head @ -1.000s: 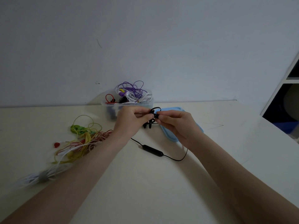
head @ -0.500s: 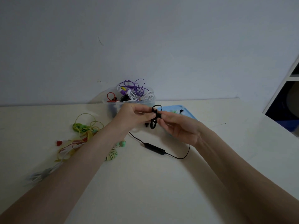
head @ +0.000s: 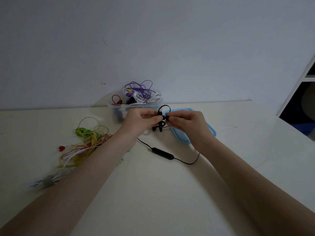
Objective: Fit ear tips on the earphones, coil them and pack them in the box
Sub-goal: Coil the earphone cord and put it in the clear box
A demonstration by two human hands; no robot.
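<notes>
Earphones: your black earphones (head: pixel 160 120) are held up between your two hands, just in front of the box and above the desk (head: pixel 153 193).
Left hand: your left hand (head: pixel 139 123) has its fingers curled, thumb and forefinger pinching the earpiece by its ear hook from the left.
Right hand: your right hand (head: pixel 185 123) meets it from the right; its fingers (head: pixel 170 119) are pressed together on a small black piece at the end of the earpiece. Whether that piece is an ear tip, you cannot tell from here.
Ear hook: one thin black loop (head: pixel 164 108) stands up above your fingertips; a second earpiece hangs just below them.
Cable: the black cable (head: pixel 187 162) drops from your hands to the desk, runs under your wrists and carries an inline remote (head: pixel 162 153) that lies flat between your forearms.
Box: the clear box (head: pixel 119 114) sits at the back of the desk against the wall, heaped with purple, white, red and black earphones (head: pixel 141 94).
Lid: a blue lid (head: pixel 180 138) lies flat beside the box, partly under your right hand.
Loose pile: a tangle of green, yellow and red cables (head: pixel 87 142) lies on the desk to your left, well apart from the box, with a blurred white bundle (head: pixel 49 182) nearer you.
</notes>
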